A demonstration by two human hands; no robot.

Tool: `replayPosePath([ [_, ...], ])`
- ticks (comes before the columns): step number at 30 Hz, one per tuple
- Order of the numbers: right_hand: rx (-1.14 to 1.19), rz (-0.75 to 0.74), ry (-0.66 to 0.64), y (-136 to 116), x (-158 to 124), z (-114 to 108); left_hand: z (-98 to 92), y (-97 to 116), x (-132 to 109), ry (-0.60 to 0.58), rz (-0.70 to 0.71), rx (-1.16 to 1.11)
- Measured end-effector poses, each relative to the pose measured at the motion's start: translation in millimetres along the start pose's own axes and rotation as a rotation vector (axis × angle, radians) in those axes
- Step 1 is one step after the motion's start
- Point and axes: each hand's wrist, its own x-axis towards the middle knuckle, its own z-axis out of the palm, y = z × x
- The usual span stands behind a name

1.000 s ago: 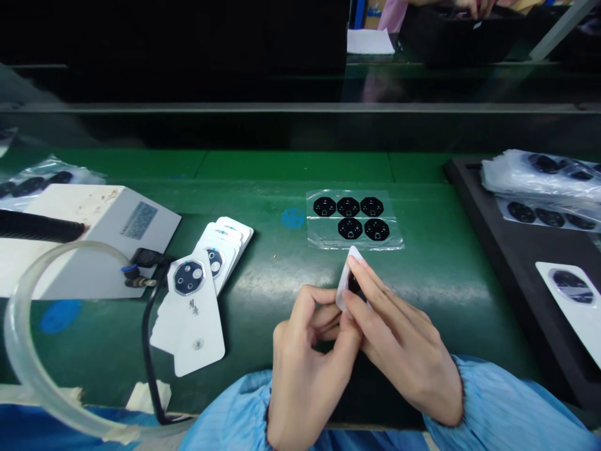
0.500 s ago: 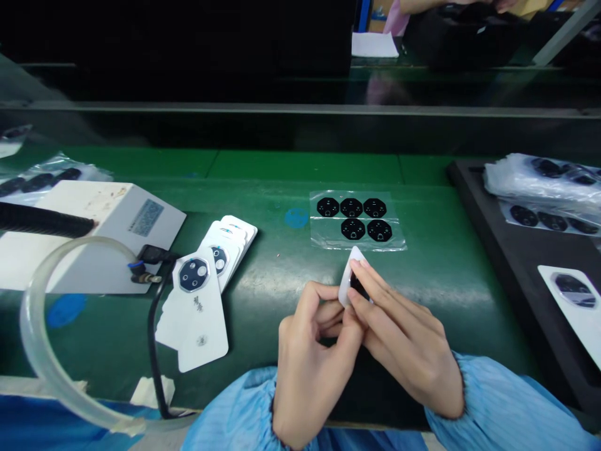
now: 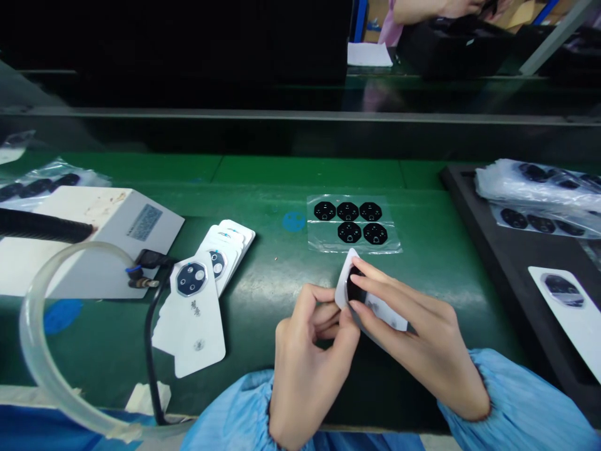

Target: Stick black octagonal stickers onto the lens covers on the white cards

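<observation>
My hands (image 3: 366, 332) meet in front of me over the green bench mat (image 3: 282, 275). Between them is a white card (image 3: 387, 319), with a black octagonal piece (image 3: 355, 289) on it. My right hand (image 3: 420, 332) lies across the card, fingers on its face. My left hand (image 3: 307, 357) pinches its left edge with thumb and fingertips. Just beyond the fingertips lies a transparent film sheet (image 3: 354, 223) bearing several black octagonal stickers.
To the left lie white lens cards (image 3: 200, 326) and a stack (image 3: 225, 247), next to a white box (image 3: 107, 244), a looped transparent tube (image 3: 28, 338) and a black cable (image 3: 149, 351). A black foam tray (image 3: 507, 263) holds bagged stickers. A co-worker's arm (image 3: 434, 7) shows far off.
My right hand has slid to the right and the card has turned, so more of its white lower part shows beyond my fingers. The left hand has barely moved.
</observation>
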Motion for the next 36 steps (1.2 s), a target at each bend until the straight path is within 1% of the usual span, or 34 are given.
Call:
replayPosePath([
  [5,-0.042,0.018,-0.071,-2.7,2.7,-3.2,-0.2,0.6,-2.5,0.014,0.061,0.055],
  [10,-0.061,-0.027,-0.057,-4.3,-2.3,-0.5,1.1,2.9,-4.3,0.051,0.111,0.088],
  [14,-0.124,-0.075,-0.046,-5.8,-5.0,2.9,1.9,4.3,-3.2,0.034,0.089,0.069],
  [21,-0.294,-0.238,-0.082,-7.6,-3.3,1.8,2.3,6.3,-2.1,0.015,0.029,0.010],
  [24,-0.317,-0.260,-0.084,-6.5,-4.7,2.7,1.9,6.4,-2.4,0.006,0.004,0.004],
  [26,-0.290,-0.236,-0.086,-5.5,-5.1,3.3,1.4,5.8,-2.2,0.002,0.000,-0.003],
  [29,-0.174,-0.140,-0.098,-3.5,-3.7,2.9,0.6,4.1,-1.4,0.015,0.003,-0.002],
  [32,-0.036,-0.037,-0.066,-1.3,-1.5,0.8,0.1,2.6,-0.6,0.018,0.001,0.011],
  [36,0.026,0.056,-0.033,0.9,-0.2,-3.6,-0.5,2.1,-1.5,0.000,0.004,0.018],
])
